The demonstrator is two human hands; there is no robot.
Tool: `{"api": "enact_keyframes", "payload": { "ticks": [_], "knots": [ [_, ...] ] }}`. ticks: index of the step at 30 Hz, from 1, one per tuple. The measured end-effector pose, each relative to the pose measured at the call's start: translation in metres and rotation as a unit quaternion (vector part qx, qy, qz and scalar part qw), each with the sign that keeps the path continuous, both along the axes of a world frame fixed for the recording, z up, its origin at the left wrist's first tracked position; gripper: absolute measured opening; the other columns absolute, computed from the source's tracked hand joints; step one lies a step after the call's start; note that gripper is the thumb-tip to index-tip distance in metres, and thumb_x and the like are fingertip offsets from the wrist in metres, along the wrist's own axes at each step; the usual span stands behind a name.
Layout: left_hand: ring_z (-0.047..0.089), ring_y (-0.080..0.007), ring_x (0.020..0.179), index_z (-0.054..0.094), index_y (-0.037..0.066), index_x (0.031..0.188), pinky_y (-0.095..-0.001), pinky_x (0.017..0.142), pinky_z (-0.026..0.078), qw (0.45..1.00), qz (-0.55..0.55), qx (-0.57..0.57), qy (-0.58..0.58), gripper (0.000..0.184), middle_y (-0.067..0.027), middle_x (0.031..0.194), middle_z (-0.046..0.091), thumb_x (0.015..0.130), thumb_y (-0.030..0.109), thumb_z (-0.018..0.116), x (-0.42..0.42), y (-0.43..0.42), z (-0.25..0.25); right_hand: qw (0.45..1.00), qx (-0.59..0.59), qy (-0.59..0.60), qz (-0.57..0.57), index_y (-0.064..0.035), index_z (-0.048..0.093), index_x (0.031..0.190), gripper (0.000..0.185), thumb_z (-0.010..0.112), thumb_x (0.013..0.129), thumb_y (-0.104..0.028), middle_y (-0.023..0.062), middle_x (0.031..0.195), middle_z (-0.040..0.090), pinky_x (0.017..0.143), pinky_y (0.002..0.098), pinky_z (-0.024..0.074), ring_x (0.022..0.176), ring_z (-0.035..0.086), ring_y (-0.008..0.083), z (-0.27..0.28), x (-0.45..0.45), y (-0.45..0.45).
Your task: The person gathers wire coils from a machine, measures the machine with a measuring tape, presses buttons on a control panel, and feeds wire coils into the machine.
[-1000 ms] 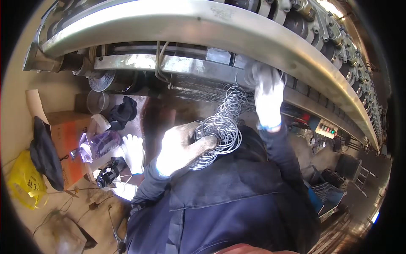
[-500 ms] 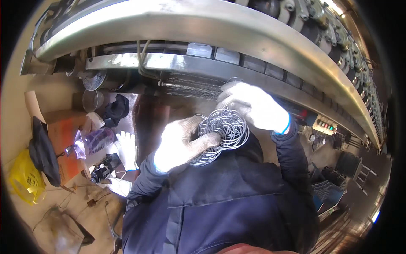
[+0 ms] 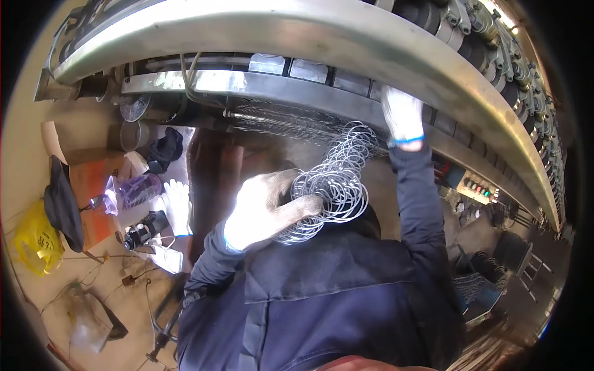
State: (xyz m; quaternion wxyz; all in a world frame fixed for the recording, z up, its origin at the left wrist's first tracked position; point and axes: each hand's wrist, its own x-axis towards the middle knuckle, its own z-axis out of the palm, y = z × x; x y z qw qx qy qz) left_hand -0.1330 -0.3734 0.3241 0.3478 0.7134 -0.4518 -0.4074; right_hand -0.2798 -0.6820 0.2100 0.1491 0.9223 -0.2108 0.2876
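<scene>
My left hand (image 3: 263,207), in a white work glove, is closed around a bunch of looped metal wire (image 3: 334,188). From there the loops stretch up and right, as a loose spiral, to the edge of the machine's metal rail (image 3: 247,83). My right hand (image 3: 403,114), also gloved, is raised to that rail, right of the spiral's upper end and apart from it. Its fingers are blurred and partly behind the wide curved metal cover (image 3: 297,28). More wire spirals (image 3: 281,127) lie along the rail's underside.
On the left are a spare white glove (image 3: 178,207), a purple bottle (image 3: 139,188), a cardboard box (image 3: 93,204) and a yellow bag (image 3: 37,238). A panel with coloured buttons (image 3: 477,188) is on the right, with a stool (image 3: 516,253) beyond it.
My right hand has left the wire bunch and moved up and right to the machine rail. The wire loops now extend upward in a spiral. My left hand keeps its grip.
</scene>
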Motion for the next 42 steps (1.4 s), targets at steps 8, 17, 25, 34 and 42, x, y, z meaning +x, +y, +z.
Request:
{"api": "enact_keyframes", "payload": {
  "ticks": [8,17,25,34,42],
  "knots": [
    [0.074,-0.0345,0.083,0.074,-0.001,0.104,-0.0421,0.077,0.056,0.999,0.009,-0.025,0.026,0.057,-0.02,0.087,0.073,0.082,0.05,0.085,-0.026,-0.019,0.009,0.739,0.579,0.148,0.31,-0.0032,0.073,0.112,0.027,0.063,0.103,-0.027,0.0168,0.105,0.072,0.093,0.0405,0.0548,0.103,0.07,0.03,0.101,-0.036,0.05],
    [0.071,-0.0194,0.076,0.073,-0.004,0.105,-0.0332,0.074,0.055,1.0,0.002,0.001,0.027,0.043,-0.0139,0.086,0.074,0.082,0.03,0.086,-0.042,-0.028,0.011,0.975,0.197,-0.08,-0.062,-0.0012,0.071,0.116,0.027,0.065,0.096,-0.017,0.0187,0.11,0.074,0.093,0.0451,0.0541,0.103,0.069,0.0332,0.002,-0.043,0.006],
    [0.074,-0.0293,0.081,0.074,-0.002,0.112,-0.039,0.077,0.057,0.999,0.014,-0.026,0.04,0.053,-0.0187,0.089,0.074,0.087,0.043,0.083,-0.058,-0.036,0.003,0.982,0.178,-0.051,0.038,-0.0053,0.07,0.126,0.028,0.062,0.101,-0.014,0.0181,0.124,0.071,0.097,0.0486,0.0544,0.109,0.068,0.0378,0.014,-0.08,-0.022],
    [0.074,-0.0235,0.088,0.073,-0.001,0.119,-0.0372,0.083,0.056,0.99,0.02,-0.004,0.136,0.05,-0.0166,0.098,0.076,0.091,0.04,0.081,-0.078,-0.06,0.006,0.764,0.6,-0.174,0.161,-0.001,0.072,0.114,0.026,0.07,0.092,-0.016,0.0192,0.12,0.07,0.097,0.046,0.0549,0.108,0.069,0.0341,0.074,-0.12,0.026],
    [0.073,-0.0337,0.085,0.07,-0.004,0.124,-0.0406,0.079,0.056,0.997,-0.031,-0.037,0.056,0.056,-0.0205,0.095,0.074,0.091,0.041,0.079,-0.102,-0.073,0.008,0.992,0.071,0.079,-0.069,-0.0066,0.067,0.134,0.042,0.065,0.098,-0.028,0.0182,0.135,0.067,0.106,0.0506,0.0505,0.121,0.064,0.0395,-0.02,-0.137,-0.099]
  ]
}}
